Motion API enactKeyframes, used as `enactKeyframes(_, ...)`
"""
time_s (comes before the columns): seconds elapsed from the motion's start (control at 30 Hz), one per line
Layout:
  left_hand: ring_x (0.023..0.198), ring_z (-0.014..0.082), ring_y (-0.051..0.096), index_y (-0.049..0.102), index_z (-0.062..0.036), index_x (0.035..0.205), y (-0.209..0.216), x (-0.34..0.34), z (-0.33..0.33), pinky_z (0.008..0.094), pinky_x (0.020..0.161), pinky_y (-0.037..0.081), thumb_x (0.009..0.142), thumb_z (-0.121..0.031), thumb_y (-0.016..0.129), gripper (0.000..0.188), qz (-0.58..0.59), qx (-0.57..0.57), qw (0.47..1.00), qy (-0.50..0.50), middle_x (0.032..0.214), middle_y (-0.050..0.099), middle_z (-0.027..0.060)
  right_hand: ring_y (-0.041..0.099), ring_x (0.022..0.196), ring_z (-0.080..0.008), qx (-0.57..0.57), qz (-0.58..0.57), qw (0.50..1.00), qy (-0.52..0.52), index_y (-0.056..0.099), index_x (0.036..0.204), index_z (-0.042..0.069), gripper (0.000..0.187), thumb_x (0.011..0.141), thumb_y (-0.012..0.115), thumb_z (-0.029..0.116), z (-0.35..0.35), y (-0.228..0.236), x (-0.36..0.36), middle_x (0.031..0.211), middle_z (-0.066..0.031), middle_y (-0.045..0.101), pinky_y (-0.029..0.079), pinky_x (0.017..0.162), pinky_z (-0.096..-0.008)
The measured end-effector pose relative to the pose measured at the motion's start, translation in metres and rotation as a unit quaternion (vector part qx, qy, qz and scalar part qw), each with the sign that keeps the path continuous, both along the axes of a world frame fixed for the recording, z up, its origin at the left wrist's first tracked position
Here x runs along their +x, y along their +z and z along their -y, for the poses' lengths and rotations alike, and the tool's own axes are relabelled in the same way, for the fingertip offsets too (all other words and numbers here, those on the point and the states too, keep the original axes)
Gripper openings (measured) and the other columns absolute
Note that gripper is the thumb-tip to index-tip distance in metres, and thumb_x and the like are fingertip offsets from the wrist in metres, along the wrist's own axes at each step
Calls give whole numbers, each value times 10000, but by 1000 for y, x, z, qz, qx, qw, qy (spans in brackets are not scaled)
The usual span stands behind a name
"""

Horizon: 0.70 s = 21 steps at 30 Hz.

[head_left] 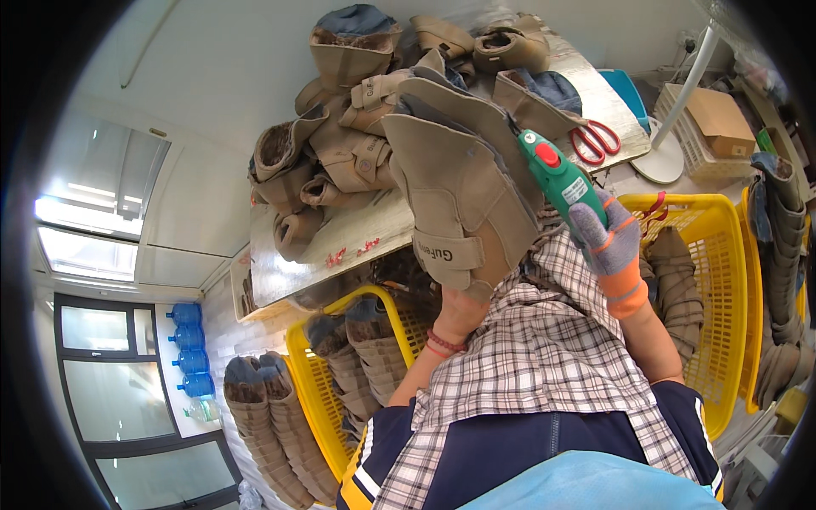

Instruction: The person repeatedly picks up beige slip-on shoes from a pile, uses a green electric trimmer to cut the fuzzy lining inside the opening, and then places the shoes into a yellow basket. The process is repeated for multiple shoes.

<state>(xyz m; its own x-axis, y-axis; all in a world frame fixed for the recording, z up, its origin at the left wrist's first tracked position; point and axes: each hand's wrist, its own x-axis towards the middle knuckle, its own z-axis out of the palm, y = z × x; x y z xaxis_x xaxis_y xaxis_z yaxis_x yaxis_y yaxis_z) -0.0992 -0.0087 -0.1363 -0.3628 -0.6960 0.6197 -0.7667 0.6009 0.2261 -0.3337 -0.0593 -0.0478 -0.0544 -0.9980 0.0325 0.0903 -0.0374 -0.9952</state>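
Note:
My bare left hand (463, 313), with a red bead bracelet at the wrist, supports a tan boot (455, 200) from below; its fingers are hidden behind the boot. The boot stands tilted up, with a strap across it and a grey lining at its opening. A second tan boot (501, 140) shows right behind it. In a grey and orange glove, my right hand (605, 234) grips a green handheld power tool (557, 174) with a red button. The tool's dark, narrow tip is at the upper edge of the boots.
Several tan boots (353, 157) are heaped on the worn table (297, 276). Red-handled scissors (597, 142) lie near its right edge. Yellow baskets (718, 340) with stacked boots stand on both sides of me. A white fan base (661, 161) is at the right.

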Motion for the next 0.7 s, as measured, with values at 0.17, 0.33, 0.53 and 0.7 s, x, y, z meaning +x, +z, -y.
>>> enactKeyframes(0.17, 1160, 316, 481, 527, 30, 1184, 8, -8, -6, 427, 952, 401, 778, 23, 563, 407, -268, 166, 948, -40, 1261, 495, 166, 475, 568, -43, 18, 54, 998, -17, 601, 961, 14, 384, 820, 670, 364, 16, 7, -12, 706, 4, 555, 375, 494, -194)
enactKeyframes(0.33, 1178, 296, 472, 415, 4, 1298, 26, 46, -10, 417, 992, 373, 881, -103, 532, 446, -425, 209, 881, -19, 1274, 493, 145, 450, 566, -32, 47, 73, 996, -11, 591, 957, 50, 320, 843, 638, 346, 21, -15, -41, 700, 44, 518, 351, 505, -182)
enactKeyframes(0.53, 1163, 274, 487, 416, -10, 1300, -3, 119, -11, 431, 985, 395, 925, -344, 492, 508, -809, 297, 502, -76, 1285, 498, 119, 448, 572, -35, 126, -100, 982, 103, 577, 978, 17, 334, 828, 651, 306, -23, -65, -38, 681, 35, 532, 356, 499, -198)
enactKeyframes(0.7, 1067, 268, 537, 482, -42, 1247, -13, 151, -25, 432, 933, 431, 941, -370, 444, 450, -847, 281, 445, -76, 1187, 565, 114, 617, 617, -158, 65, -327, 918, 215, 606, 1041, 26, 470, 757, 703, 388, -48, -98, -16, 709, -98, 640, 479, 583, -285)
